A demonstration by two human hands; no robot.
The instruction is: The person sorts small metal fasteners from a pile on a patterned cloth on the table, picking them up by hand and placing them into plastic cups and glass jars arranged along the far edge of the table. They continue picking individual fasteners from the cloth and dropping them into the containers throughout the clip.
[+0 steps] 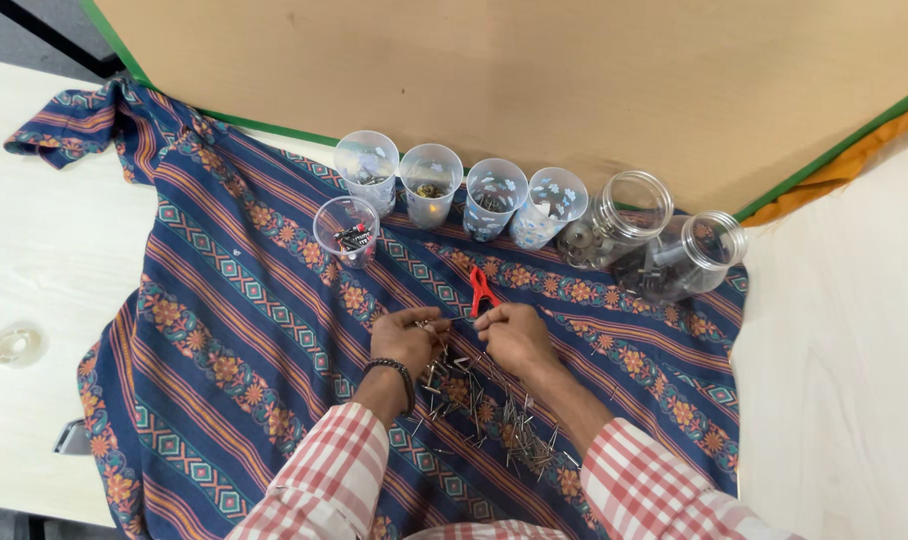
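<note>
Left hand (406, 338) and right hand (515, 335) curled, fingertips pinching small metal nails (479, 400) from scattered pile on striped patterned cloth (224, 330) over pale worktop (34, 270). Red clip (482, 291) just beyond right hand; row of clear plastic cups (429, 185) and jars (664, 245) behind.

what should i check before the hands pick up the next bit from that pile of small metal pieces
1. Left hand on the pile of small metal pieces: ok.
2. Right hand at the pile's far edge, fingertips pinched: ok; what it pinches, cannot tell.
3. Red clip lies just beyond the fingers, apart from the cups: ok.
4. Five plastic cups upright: ok.
5. Two clear jars tipped on their sides: not ok.
6. Patterned cloth flat under everything: ok.
</note>
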